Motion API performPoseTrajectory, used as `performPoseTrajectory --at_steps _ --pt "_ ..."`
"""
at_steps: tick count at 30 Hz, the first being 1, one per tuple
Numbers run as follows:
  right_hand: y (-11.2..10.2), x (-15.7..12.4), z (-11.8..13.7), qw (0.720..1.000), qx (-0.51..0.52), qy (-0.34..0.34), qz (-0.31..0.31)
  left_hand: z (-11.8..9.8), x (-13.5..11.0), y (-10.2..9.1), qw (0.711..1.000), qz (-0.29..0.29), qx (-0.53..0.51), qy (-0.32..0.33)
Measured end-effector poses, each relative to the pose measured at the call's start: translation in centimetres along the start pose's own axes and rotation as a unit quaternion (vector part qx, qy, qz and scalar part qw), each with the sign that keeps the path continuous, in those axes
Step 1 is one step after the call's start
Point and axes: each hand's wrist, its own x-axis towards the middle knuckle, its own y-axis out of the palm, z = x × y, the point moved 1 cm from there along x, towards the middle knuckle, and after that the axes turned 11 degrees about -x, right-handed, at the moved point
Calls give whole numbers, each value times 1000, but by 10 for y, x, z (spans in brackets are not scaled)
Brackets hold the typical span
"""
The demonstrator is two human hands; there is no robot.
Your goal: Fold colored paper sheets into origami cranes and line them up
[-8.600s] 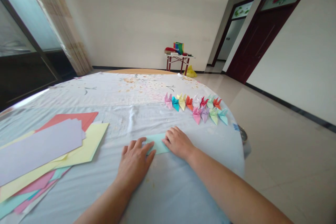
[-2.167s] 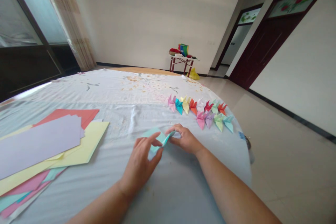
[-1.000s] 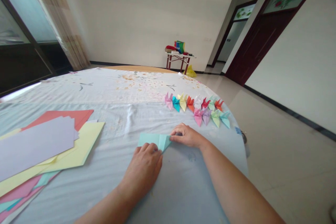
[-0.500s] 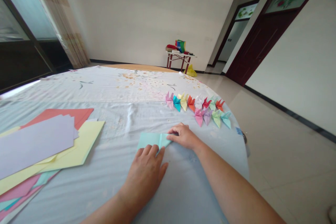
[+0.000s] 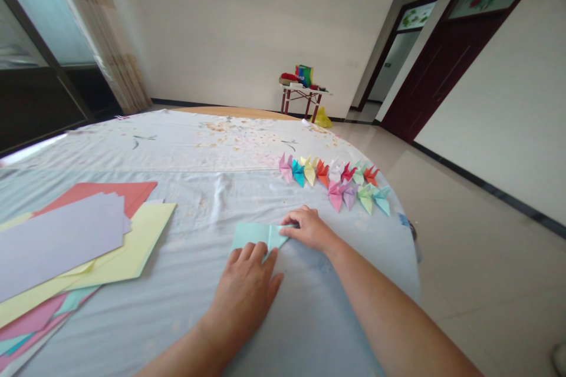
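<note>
A pale teal folded paper [image 5: 254, 235] lies flat on the cloth-covered round table [image 5: 207, 188] just ahead of me. My left hand [image 5: 247, 285] lies flat with fingers stretched out, fingertips pressing the paper's near edge. My right hand [image 5: 309, 228] rests on the paper's right end, fingers curled down and pressing the fold's point. To the right, beyond my right hand, stand two rows of several coloured paper cranes [image 5: 336, 181].
A loose stack of coloured sheets [image 5: 75, 247], lilac on top of yellow, red, pink and teal, covers the table's left side. The table's right edge [image 5: 409, 235] drops to a tiled floor. A small red-legged table [image 5: 303, 97] stands at the far wall.
Two seconds ago both hands held the teal paper lifted and half folded. It has since been laid flat, and my left fingers have spread out over its near edge.
</note>
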Motion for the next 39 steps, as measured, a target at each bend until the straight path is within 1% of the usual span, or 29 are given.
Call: performPoseTrajectory --at_steps 7,16,28,31,35,39 --pt "0 0 2 1000 -8 7 2 -2 -2 -1 1000 9 14 0" --pt "1 0 -1 1000 -14 1 1 -8 -9 5 999 14 48 -5" --pt "1 0 -1 1000 -18 -4 -2 -11 -5 -4 999 23 41 -12" --pt "1 0 0 1000 -17 -1 -1 -9 -2 -5 999 17 38 1" --pt "1 0 0 1000 -19 2 -4 0 6 -5 999 -11 17 31" --pt "1 0 0 1000 -26 1 -6 10 14 -3 999 -5 -18 48"
